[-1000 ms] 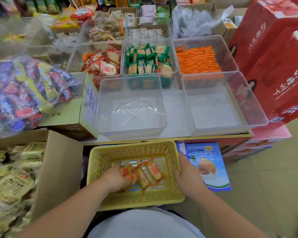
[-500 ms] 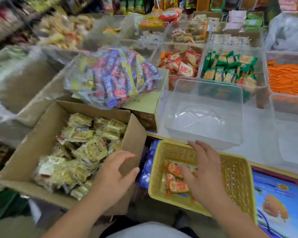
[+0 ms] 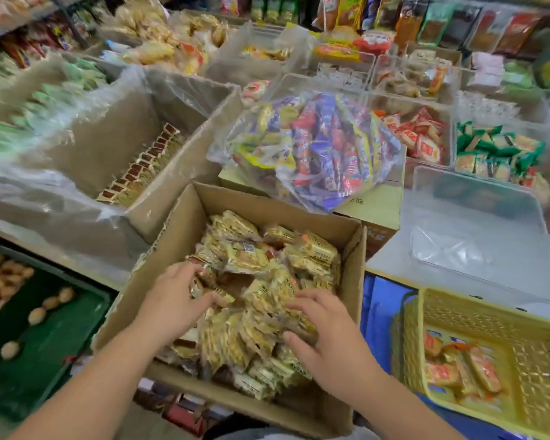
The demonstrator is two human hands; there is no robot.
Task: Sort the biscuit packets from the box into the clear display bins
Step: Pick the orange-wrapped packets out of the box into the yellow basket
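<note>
A person's two bare hands reach down into an open cardboard box point(image 3: 267, 204) that sits low in front of them, near the middle of the scene. The box is heaped with small yellow-gold biscuit packets point(image 3: 251, 258), lying jumbled with no shared long axis. The left hand point(image 3: 172, 300) rests on the left side of the heap, fingers curled around one or two packets in what looks like a loose grasp. The right hand point(image 3: 327, 331) lies on the right side, fingers spread and bent over the pile; motion blur makes it hard to say whether it grips a packet or only presses on them. The empty clear display bin point(image 3: 477, 227) stands on the white worktop point(image 3: 391, 258) to the right and farther away, higher than the box and well apart from both hands. So any packet lifted has to travel up, right and away, and the right hand is the nearer one to the bin. Just near of the bin, at the right edge, hangs a yellow plastic basket point(image 3: 489, 319) holding a few orange packets point(image 3: 464, 369). A clear bag of mixed sweets point(image 3: 315, 147) sits on another carton beyond the box.
</note>
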